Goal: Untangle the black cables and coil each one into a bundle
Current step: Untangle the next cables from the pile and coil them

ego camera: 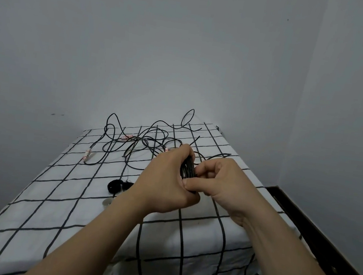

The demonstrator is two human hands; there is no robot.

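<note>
Coiled bundle [187,168] mostly hidden between hands at frame centre; only dark strands show. Left hand [166,181] curled round it. Right hand [223,183] pinching its lower edge, fingers bent. Small black bundle [115,186] partly behind left forearm. Loose cables [143,140] tangled at far end of grid-pattern sheet [58,202]. Bare grey wall [142,41]; dark frame [323,241] lower right.

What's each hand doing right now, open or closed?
Left hand: closed around the coiled cable bundle.
Right hand: closed, pinching the same bundle.
</note>
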